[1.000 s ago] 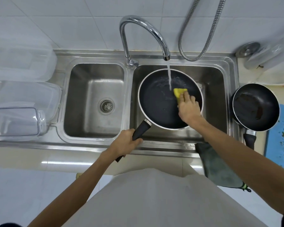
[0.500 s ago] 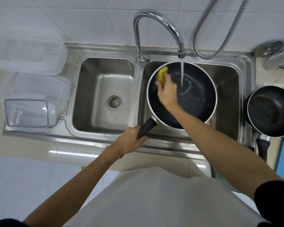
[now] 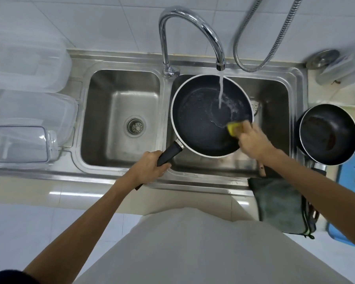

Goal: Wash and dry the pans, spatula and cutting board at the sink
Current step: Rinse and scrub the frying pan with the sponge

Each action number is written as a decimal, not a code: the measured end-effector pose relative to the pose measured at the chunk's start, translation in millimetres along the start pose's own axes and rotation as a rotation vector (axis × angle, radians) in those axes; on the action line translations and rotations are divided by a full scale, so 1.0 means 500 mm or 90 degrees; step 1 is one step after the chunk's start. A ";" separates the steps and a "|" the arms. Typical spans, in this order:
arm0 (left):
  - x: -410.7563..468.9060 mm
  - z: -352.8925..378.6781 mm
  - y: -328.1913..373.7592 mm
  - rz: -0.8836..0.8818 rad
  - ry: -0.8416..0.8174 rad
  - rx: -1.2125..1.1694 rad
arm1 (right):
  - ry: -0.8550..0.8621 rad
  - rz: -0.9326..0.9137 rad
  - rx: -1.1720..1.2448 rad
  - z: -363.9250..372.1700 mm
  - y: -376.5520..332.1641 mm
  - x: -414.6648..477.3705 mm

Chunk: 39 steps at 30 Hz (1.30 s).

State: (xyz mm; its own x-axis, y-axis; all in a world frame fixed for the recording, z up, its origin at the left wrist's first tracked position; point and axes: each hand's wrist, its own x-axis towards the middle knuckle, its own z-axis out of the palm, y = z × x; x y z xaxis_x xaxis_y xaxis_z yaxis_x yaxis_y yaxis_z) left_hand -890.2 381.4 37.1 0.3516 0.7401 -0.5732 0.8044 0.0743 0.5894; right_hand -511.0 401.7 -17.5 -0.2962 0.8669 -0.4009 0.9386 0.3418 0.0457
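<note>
Two hands apart: left hand (image 3: 150,168) grips the pan (image 3: 197,128) by its handle (image 3: 169,153) at seven o'clock; right hand (image 3: 252,142) clutches a yellow sponge (image 3: 233,128) at the pan's four o'clock rim.

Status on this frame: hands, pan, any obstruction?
Left hand grips large pan by handle. Right hand holds yellow sponge inside it, under running tap. Nothing blocking.

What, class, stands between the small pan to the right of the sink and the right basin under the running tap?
The large pan takes up most of that basin, directly under the tap. The left hand grips its handle and the right hand presses a yellow sponge into it. The small pan sits at the sink's right edge.
</note>
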 end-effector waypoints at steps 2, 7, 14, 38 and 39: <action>0.003 0.001 0.003 0.007 -0.009 0.010 | 0.005 0.104 -0.038 -0.019 0.010 0.045; 0.002 -0.007 0.020 0.016 -0.018 0.030 | 0.096 0.208 0.208 -0.085 -0.032 0.177; -0.006 0.010 0.025 -0.003 -0.002 0.000 | 0.085 -0.127 0.332 -0.094 -0.190 0.190; -0.002 0.061 0.064 -0.077 0.031 -0.109 | -0.234 -0.160 0.339 -0.166 -0.106 0.102; -0.003 0.064 0.061 -0.084 0.031 -0.119 | -0.269 -0.145 0.267 -0.173 -0.077 0.080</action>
State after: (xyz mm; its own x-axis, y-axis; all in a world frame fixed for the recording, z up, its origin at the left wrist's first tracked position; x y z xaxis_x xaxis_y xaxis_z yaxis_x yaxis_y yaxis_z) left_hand -850.9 361.4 37.9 0.2224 0.7467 -0.6269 0.7377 0.2915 0.6090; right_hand -574.2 454.6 43.9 -0.4819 0.5419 -0.6886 0.8750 0.2557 -0.4111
